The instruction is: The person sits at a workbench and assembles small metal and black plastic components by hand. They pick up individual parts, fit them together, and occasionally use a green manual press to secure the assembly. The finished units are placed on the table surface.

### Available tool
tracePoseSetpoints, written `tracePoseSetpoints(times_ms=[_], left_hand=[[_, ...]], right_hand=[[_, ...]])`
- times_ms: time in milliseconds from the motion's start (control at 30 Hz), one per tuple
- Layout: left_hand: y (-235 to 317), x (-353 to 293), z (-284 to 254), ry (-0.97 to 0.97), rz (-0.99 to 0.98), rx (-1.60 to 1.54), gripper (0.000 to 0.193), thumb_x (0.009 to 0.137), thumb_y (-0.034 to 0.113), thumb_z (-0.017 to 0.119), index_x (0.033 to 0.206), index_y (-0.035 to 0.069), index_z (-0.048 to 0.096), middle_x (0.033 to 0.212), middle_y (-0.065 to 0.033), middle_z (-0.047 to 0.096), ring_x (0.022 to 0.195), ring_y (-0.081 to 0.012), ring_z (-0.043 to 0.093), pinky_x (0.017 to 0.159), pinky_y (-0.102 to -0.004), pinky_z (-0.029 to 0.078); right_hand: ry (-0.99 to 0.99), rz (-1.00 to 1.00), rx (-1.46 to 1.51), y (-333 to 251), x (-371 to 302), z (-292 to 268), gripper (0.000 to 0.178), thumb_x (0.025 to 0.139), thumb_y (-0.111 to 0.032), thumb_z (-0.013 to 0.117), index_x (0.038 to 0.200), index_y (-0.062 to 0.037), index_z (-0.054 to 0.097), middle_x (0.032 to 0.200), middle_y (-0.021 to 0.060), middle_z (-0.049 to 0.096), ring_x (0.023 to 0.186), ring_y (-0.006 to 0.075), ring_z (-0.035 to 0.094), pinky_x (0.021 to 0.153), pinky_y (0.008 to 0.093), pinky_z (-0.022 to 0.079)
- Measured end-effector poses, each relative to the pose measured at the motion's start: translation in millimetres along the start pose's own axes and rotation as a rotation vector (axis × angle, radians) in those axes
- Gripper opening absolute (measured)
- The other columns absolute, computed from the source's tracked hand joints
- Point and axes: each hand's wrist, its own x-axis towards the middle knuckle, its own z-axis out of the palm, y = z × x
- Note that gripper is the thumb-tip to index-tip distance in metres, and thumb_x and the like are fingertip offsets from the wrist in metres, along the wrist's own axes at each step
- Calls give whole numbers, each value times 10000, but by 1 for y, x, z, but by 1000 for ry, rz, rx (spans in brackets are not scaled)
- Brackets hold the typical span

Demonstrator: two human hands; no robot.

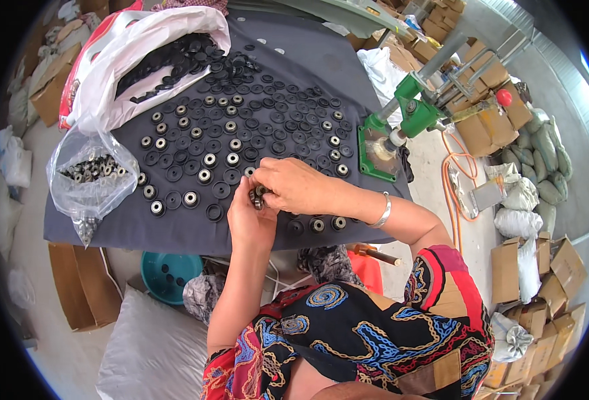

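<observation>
Bearings (259, 197), small and round, sit in a little bunch close to the middle of the frame. Your left hand (244, 217) is cupped around them, with its fingers curled to hold them in. Your right hand (284, 183) reaches over from the right side of the frame, and its bent fingers are right at the top of the bunch. You cannot tell from this view if those fingers are pinching one bearing or just resting there. So the bunch is between your two hands, and neither hand is nearer. The bearings are round, so they have no clear long side, and they look too small to tell which way each hole points.

Just past your fingers, toward the top of the frame, lies a lone bearing (249, 171). Many black caps (257, 142) are spread above your hands on the dark cloth (288, 40).
</observation>
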Motion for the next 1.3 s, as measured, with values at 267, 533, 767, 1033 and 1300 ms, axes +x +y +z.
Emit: tracePoseSetpoints(times_ms=[267,533,767,1033,1300], left_hand=[[-2,-6,11,53,15,3,260,1005,251,416,1008,39,567,1010,-61,627,979,-188,615,877,-363,507],[0,-10,18,18,5,53,382,1014,283,369,1105,-41,551,1109,-172,592,1060,-321,592,913,-444,511],[1,-7,18,-27,-7,73,437,1013,288,367,1181,-89,512,1117,-234,556,1074,-417,570,926,-464,511],[1,-7,16,-2,11,95,408,1008,278,385,1147,-77,530,1092,-211,569,1049,-403,588,899,-449,523],[2,-7,16,-15,6,102,388,1002,267,402,1139,-69,540,1069,-199,580,1025,-391,601,892,-448,522]], right_hand=[[93,-28,-7,2,-4,11,155,769,-109,593,868,6,624,875,160,575,810,339,611,718,444,500],[436,-21,165,44,-2,-15,204,737,-74,653,937,-35,648,839,98,597,751,238,606,666,336,498],[694,512,-96,242,-14,-47,240,708,-130,665,917,-16,701,847,174,683,785,299,667,732,374,523],[564,646,-162,287,-15,-25,242,712,-107,679,939,-31,710,858,174,692,834,327,668,767,396,517],[452,681,-224,295,-16,-26,229,704,-110,708,923,-43,719,864,173,690,859,331,664,787,404,513]])
